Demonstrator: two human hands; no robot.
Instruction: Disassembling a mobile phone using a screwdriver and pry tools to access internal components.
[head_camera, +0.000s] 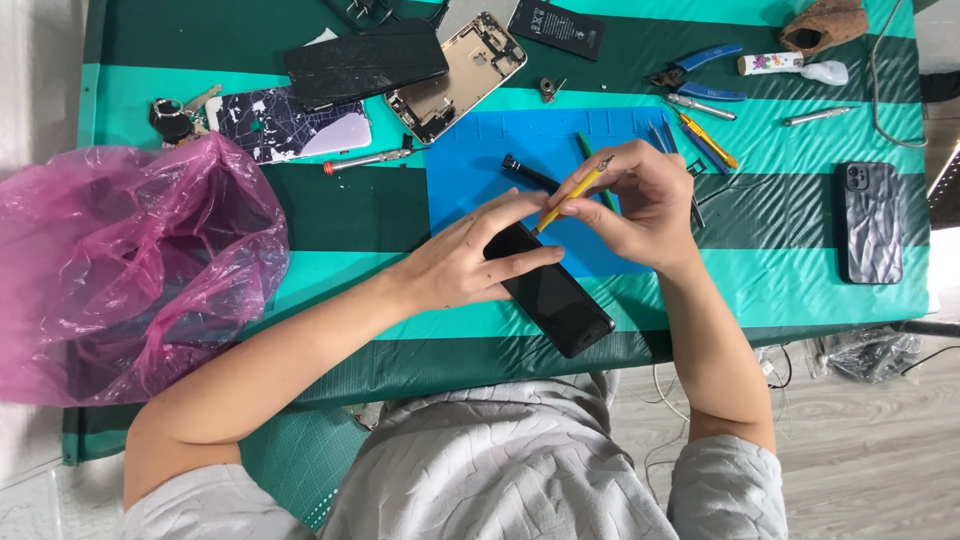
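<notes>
A black smartphone (560, 300) lies slanted across the near edge of a blue work mat (480, 160). My left hand (470, 260) lies flat over the phone's upper end and holds it down. My right hand (640, 205) grips a thin yellow screwdriver (570, 195) with its tip down at the phone's top edge, close to my left fingers. A black pen-shaped tool (528, 173) and a green tool (586, 148) lie on the mat just behind my hands.
On the green striped table: a pink plastic bag (120, 270) at left, a cracked phone back (290, 125), a black screen panel (365, 60), an opened phone frame (460, 75), a battery (555, 28). At right lie blue pliers (705, 70), several small tools (700, 130) and a black phone case (872, 222).
</notes>
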